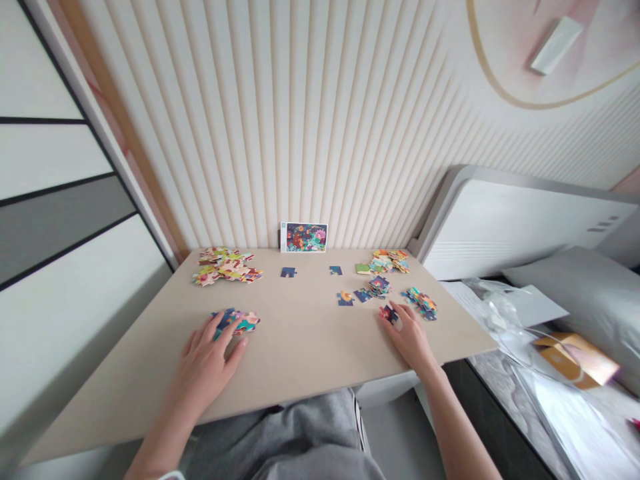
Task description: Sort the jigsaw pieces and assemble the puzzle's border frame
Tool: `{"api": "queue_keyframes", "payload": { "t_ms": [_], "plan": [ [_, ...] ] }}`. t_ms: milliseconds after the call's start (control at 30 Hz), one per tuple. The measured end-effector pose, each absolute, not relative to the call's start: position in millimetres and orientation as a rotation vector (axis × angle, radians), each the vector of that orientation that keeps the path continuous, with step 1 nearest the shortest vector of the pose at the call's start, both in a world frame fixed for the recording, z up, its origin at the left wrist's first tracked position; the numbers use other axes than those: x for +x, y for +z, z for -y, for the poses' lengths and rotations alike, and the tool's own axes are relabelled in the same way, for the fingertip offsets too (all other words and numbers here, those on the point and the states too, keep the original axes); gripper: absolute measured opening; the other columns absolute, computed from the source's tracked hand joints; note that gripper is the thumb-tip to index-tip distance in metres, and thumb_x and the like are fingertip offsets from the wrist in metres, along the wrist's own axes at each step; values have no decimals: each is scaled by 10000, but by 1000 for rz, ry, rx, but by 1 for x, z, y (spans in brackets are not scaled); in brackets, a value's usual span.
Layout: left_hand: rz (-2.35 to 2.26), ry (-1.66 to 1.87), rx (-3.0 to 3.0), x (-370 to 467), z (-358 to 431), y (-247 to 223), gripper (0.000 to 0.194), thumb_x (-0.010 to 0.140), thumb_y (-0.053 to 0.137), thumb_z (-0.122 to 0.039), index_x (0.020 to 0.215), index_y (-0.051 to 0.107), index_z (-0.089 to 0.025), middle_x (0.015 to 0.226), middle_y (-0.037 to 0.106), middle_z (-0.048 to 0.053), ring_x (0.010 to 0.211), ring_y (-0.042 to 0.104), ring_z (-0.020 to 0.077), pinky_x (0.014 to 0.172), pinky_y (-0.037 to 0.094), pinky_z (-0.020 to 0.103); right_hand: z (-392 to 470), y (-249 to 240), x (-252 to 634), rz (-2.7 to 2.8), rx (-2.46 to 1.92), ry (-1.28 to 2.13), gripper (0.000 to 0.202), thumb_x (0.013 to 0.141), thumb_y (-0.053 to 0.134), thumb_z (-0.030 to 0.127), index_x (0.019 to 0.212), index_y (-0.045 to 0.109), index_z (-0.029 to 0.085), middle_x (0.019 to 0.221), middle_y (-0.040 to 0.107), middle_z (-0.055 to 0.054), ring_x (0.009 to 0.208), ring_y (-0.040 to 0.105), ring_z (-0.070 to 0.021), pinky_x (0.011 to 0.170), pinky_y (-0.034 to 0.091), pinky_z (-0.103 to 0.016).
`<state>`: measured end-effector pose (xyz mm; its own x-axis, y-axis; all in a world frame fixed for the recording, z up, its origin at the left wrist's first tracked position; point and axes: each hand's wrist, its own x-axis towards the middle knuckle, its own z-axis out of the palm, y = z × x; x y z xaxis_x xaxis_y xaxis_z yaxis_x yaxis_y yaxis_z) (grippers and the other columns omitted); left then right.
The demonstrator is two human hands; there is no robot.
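My left hand (213, 353) rests palm down at the left, its fingers spread and touching a small heap of blue, teal and pink puzzle pieces (246, 323). At the right, my right hand (411, 335) has a dark blue and red puzzle piece (388, 313) between thumb and fingers, close to the tabletop. Just beyond it lie a small dark pile of pieces (380, 285), a loose blue piece (363, 295) and a piece with a yellow-orange shape (345, 299). A colourful pile (425, 304) sits right beside my right hand.
A picture card (304, 238) leans upright against the ribbed wall. In front of it lie two blue pieces (289, 273), set apart. A large pale pile (225, 267) is at the back left, an orange and green pile (390, 261) at the back right. A bed (525, 220) adjoins the table (300, 360).
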<state>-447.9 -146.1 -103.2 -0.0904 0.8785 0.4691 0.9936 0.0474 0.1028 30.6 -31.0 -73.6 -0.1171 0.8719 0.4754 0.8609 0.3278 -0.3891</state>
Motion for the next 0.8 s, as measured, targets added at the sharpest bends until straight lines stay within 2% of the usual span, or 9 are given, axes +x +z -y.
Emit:
{"api": "queue_keyframes", "payload": {
  "t_ms": [100,200,333,433,533,633,800],
  "plan": [
    [2051,-564,-1898,-449,146,-104,499,1010,446,-490,1406,597,-226,1578,450,156,1426,463,366,1151,409,547,29,-65,5,2102,-1320,63,507,1020,511,446,1504,512,291,1449,596,-99,1336,567,-282,1133,452,-448],
    [2048,-553,-1893,-451,146,-106,499,1018,434,-493,1413,588,-229,1577,447,157,1429,458,364,1145,414,546,16,-62,3,2147,-1385,-57,563,1009,534,438,1544,460,278,1490,570,-112,1385,519,-312,1148,425,-497],
    [2024,-575,-1894,-452,144,-108,491,1015,433,-485,1400,594,-226,1562,461,160,1416,471,356,1143,419,533,-8,-62,48,1894,-1738,-332,507,1024,484,414,1490,530,221,1454,584,-168,1356,517,-357,1118,402,-533],
    [2009,-593,-1892,-452,144,-109,496,1015,424,-488,1388,603,-214,1550,471,167,1410,475,362,1141,419,539,-21,-66,92,1731,-1993,-350,499,1004,505,464,1412,610,197,1427,589,-213,1319,530,-391,1051,430,-532],
    [2031,-592,-1873,-450,144,-107,497,1024,406,-487,1391,602,-215,1537,483,164,1394,488,369,1125,433,547,-25,-72,116,1759,-2044,-217,462,1000,494,487,1344,663,228,1281,672,-179,1180,617,-349,989,463,-475],
    [2089,-590,-1835,-448,145,-105,488,1041,384,-475,1406,589,-225,1531,491,151,1356,522,358,1092,465,530,-20,-79,118,1800,-1999,-188,429,990,504,487,1290,692,245,1191,698,-142,1114,643,-312,982,468,-432],
    [2216,-564,-1733,-450,139,-102,464,1068,357,-415,1452,555,-246,1553,470,148,1323,551,347,1032,507,509,-9,-85,106,1784,-1777,-153,490,946,559,502,1359,629,247,1276,660,-118,1130,642,-295,1009,483,-431]
  ]
}}
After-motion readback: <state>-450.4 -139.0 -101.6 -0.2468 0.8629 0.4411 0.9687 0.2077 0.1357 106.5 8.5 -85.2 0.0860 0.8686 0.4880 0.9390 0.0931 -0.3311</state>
